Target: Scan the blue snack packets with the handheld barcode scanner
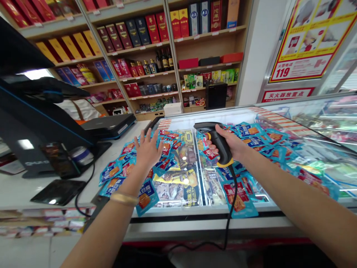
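Below, blue packets (240, 201) top a freezer (184, 225) holding bags (191, 190).

In our right hand (232, 144) we hold a black, yellow-trimmed barcode scanner (221, 145), grip slanting down, cable (235, 184) hanging. Light-blue packets (244, 208), labelled red or dark blue, lie in loose, overlapping heaps on the glass counter (178, 123).

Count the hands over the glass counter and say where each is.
2. The left hand is spread over fish tofu packets. The right hand grips the barcode scanner, which partly hides its fingers. No other hand shows there.
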`<act>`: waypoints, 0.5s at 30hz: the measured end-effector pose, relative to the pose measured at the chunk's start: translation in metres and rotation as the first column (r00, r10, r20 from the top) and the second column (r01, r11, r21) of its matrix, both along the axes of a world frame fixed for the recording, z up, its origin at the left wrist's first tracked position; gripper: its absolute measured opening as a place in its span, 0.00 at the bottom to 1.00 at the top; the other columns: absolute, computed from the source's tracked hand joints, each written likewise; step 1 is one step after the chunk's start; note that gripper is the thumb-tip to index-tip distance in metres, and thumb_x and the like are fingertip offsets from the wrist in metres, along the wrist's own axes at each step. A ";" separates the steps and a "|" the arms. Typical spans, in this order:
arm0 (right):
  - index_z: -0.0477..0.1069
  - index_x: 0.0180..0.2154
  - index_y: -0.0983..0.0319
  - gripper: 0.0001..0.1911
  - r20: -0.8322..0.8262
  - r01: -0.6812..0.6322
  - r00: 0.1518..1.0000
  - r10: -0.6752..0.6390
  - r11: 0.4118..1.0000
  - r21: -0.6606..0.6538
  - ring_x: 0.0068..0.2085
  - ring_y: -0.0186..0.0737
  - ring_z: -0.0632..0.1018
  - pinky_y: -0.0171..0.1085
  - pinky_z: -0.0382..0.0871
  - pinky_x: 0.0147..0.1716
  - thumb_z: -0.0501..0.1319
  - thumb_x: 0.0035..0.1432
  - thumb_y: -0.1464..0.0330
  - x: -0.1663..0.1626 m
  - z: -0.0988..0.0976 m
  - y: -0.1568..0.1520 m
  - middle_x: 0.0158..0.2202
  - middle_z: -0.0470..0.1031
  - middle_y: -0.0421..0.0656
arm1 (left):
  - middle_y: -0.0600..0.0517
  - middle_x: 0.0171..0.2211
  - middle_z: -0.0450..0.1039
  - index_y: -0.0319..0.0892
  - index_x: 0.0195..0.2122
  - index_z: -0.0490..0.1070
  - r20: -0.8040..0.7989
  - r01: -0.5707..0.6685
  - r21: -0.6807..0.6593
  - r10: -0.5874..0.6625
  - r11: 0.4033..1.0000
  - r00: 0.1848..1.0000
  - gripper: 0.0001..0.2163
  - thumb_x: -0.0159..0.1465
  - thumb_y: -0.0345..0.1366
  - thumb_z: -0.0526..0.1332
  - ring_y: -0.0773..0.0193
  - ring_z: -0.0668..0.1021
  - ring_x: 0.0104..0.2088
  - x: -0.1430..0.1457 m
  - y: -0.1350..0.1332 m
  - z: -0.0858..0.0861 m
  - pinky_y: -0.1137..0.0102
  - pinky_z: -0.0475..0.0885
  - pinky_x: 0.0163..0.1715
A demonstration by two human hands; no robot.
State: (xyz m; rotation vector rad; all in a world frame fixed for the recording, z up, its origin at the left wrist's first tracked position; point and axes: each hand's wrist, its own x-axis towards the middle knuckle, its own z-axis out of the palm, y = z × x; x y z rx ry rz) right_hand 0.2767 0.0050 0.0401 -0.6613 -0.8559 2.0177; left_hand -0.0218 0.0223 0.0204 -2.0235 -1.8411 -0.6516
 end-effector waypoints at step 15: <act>0.70 0.36 0.62 0.21 0.011 0.216 0.976 -0.216 0.976 0.023 0.23 0.31 0.67 0.28 0.66 0.19 0.53 0.65 0.51 0.077 -0.018 -0.008 0.26 0.68 0.42 | 0.35 0.55 0.72 0.40 0.60 0.66 0.360 0.477 -0.250 -0.376 0.842 0.854 0.33 0.55 0.45 0.67 0.39 0.73 0.56 0.154 0.006 -0.044 0.49 0.64 0.57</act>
